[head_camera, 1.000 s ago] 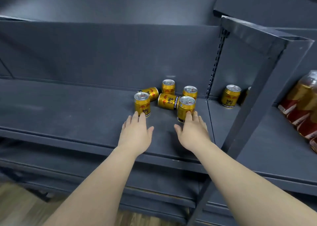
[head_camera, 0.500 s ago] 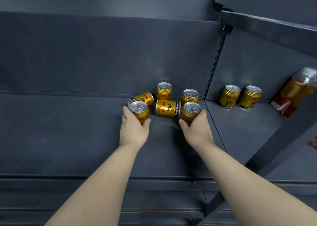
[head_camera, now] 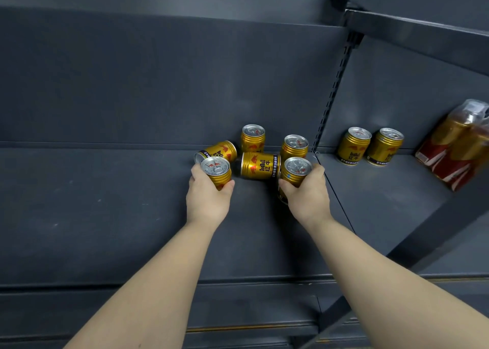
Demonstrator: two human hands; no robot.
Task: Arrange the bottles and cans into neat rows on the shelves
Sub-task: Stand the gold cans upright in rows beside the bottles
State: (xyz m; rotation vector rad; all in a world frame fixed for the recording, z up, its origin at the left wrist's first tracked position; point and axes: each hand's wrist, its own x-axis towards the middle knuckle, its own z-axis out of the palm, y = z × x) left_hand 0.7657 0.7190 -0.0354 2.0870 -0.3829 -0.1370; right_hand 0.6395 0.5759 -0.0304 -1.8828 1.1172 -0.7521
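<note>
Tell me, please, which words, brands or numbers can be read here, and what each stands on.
"RedBull" and "红牛": lying can in the middle.
"RedBull", partly hidden: tipped can at the back left.
"红牛": upright can right of the post, and its neighbour.
Too small: small-print bands on cans.
Blurred: wrapped pack.
Covered by fingers: labels on the left can gripped by the left hand and the right can gripped by the right hand.

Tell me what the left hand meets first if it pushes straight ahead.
Probably the tipped can lying right behind the upright can that the left hand grips; the gap between them is unclear.
</note>
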